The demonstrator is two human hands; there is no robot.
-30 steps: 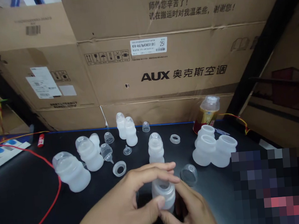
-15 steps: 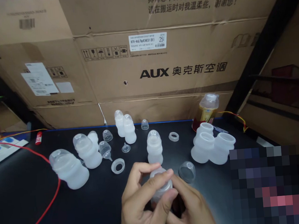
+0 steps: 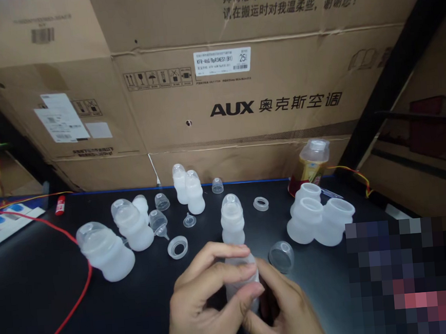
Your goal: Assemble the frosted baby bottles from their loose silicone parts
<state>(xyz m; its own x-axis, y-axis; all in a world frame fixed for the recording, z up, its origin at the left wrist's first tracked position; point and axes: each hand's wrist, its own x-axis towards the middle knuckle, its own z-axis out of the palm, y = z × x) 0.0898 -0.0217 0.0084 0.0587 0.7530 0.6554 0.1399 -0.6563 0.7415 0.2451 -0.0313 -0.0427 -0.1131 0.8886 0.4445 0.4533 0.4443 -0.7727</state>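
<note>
Both hands clamped on one translucent bottle (image 3: 242,284) at bottom centre: left hand (image 3: 203,302) curled over top and near side, fingers across the cap end, thumb pressed to the body; right hand (image 3: 284,306) wrapped around from the right and below, fingers closed on the base. Bottle held just above black table (image 3: 149,306), mostly hidden by fingers, so cap seating not visible. Directly behind it, capped bottle (image 3: 232,220) standing upright. Clear dome cap (image 3: 281,256) lying on its side just right of the hands. Loose ring (image 3: 177,246) up-left of the left hand, second ring (image 3: 260,203) farther back. Small nipple (image 3: 189,220) between ring and a back pair of capped bottles (image 3: 188,190). Left side: two bigger capped bottles (image 3: 105,251), tilted, plus a loose cap lying beside them. Right side: cluster of three open bottles (image 3: 320,221), touching each other, drink bottle (image 3: 310,165) behind them. Red cable (image 3: 79,296) looping across the left of the table. Cardboard boxes (image 3: 239,83) stacked along the back edge.
</note>
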